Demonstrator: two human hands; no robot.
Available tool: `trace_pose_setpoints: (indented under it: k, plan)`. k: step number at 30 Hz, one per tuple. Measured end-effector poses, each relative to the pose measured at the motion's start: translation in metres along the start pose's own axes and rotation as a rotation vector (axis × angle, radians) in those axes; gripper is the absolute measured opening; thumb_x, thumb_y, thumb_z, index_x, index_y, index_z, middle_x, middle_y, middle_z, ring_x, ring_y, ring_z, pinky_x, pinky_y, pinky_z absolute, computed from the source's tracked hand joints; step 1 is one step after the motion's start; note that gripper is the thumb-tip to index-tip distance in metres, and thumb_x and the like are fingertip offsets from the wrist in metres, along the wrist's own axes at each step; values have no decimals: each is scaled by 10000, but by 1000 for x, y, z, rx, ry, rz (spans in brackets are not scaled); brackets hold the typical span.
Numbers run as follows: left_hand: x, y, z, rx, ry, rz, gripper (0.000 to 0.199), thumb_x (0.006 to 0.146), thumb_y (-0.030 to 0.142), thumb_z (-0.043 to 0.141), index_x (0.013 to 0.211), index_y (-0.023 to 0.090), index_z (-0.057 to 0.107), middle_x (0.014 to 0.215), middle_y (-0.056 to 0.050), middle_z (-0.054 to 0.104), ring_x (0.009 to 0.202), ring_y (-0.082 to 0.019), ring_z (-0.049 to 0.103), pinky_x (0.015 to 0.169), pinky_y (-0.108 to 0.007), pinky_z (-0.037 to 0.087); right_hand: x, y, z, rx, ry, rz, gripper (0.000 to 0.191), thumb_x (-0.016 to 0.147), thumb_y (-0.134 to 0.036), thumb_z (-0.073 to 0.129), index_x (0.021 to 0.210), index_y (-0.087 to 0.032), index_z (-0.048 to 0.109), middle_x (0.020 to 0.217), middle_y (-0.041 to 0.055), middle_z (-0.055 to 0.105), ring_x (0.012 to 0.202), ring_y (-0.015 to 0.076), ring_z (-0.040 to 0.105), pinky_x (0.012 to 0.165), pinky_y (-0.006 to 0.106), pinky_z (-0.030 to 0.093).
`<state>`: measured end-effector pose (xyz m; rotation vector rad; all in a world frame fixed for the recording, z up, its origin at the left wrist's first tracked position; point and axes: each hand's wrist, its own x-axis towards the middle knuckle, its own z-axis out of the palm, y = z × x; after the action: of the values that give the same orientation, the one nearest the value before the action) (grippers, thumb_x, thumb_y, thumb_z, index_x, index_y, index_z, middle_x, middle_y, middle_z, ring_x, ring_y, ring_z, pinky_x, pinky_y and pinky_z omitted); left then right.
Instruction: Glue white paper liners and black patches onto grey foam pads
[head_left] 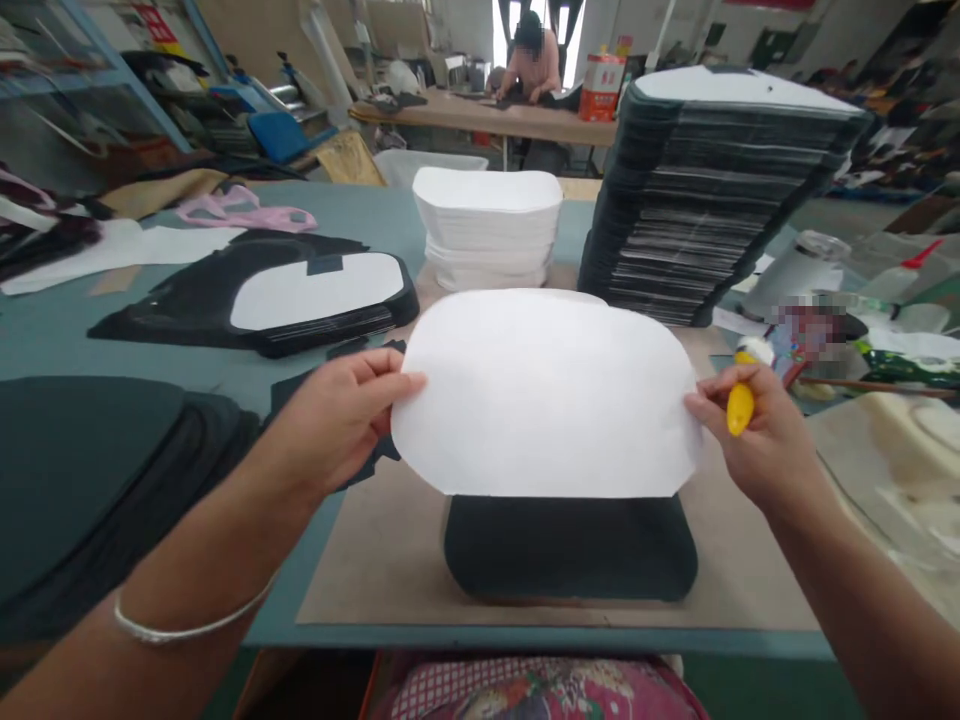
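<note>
A white rounded sheet (547, 400) is stretched between my two hands above the table. My left hand (349, 410) pinches its left edge between thumb and fingers. At the opposite edge, my right hand (757, 430) grips the sheet with thumb and forefinger. That same hand also holds a yellow-handled tool (740, 408) with a whitish end; its kind is unclear. Partly hidden below the sheet, a dark rounded panel (570, 550) lies on a brown board (375, 570).
A stack of white pieces (487, 230) stands behind the sheet, beside a tall leaning stack of dark panels (675, 190). Dark panels topped with white (322, 290) lie left, and more dark sheets (90, 470) nearer. Clutter and a bottle (900, 275) are right. A person (534, 65) works behind.
</note>
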<state>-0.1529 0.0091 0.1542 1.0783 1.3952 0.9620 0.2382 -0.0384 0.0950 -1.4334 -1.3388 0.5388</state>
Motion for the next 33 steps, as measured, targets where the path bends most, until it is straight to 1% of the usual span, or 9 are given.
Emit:
trace_pose_setpoints:
  k: [3,6,9,13,16,19,25,30,33]
  plan:
    - [-7,-53,8,-13,-29,-28,316,627,390,807,649,207,550,606,33,551,535,-111,477,501,-223,371,-37,11,-13,-203,-34,-28,268,850,-396,722,955,-275,508,949,27,585,830,203,605,712,338,501]
    - [-20,-94,19,103,-25,-32,313,706,454,751,662,206,565,585,46,502,533,-111,428,515,-227,340,-71,30,-15,-320,-74,29,234,898,-423,662,972,-277,495,940,35,586,810,217,615,703,354,496]
    - [-31,-122,26,285,-13,-51,337,742,516,669,659,209,558,577,40,491,553,-137,443,544,-248,345,-97,50,-15,-383,-113,120,223,927,-448,611,970,-272,480,872,19,578,705,200,594,650,341,487]
    - [-37,-148,33,488,24,-68,367,733,559,582,632,208,543,600,15,520,612,-171,506,594,-272,372,-115,64,-12,-472,-151,208,211,954,-445,567,959,-264,460,818,-12,563,633,164,565,602,292,465]
    - [-37,-157,36,562,20,-94,373,759,566,535,638,213,532,591,20,500,608,-173,504,592,-274,365,-120,67,-9,-483,-176,232,200,963,-438,555,967,-261,461,834,-13,574,648,155,576,611,271,472]
    - [-36,-161,36,581,15,-107,368,781,562,520,661,215,536,600,25,496,611,-173,508,593,-273,367,-121,70,-7,-498,-166,232,201,954,-435,568,977,-261,472,873,-7,603,673,153,606,625,258,489]
    - [-37,-159,36,597,11,-133,359,800,551,518,665,218,523,599,34,469,601,-168,492,583,-267,361,-122,73,-7,-517,-163,233,198,945,-434,580,976,-261,489,868,-8,624,679,150,632,628,247,504]
    - [-38,-157,37,604,11,-143,356,796,548,528,658,220,520,599,34,472,599,-166,496,580,-262,369,-121,72,-8,-519,-174,279,205,942,-445,581,969,-262,493,829,-19,608,635,146,617,604,250,495]
    - [-37,-157,36,613,4,-143,359,789,552,531,651,221,523,595,31,480,597,-171,509,576,-263,376,-120,72,-7,-508,-179,310,201,942,-444,577,970,-264,492,837,-14,616,666,155,635,618,256,499]
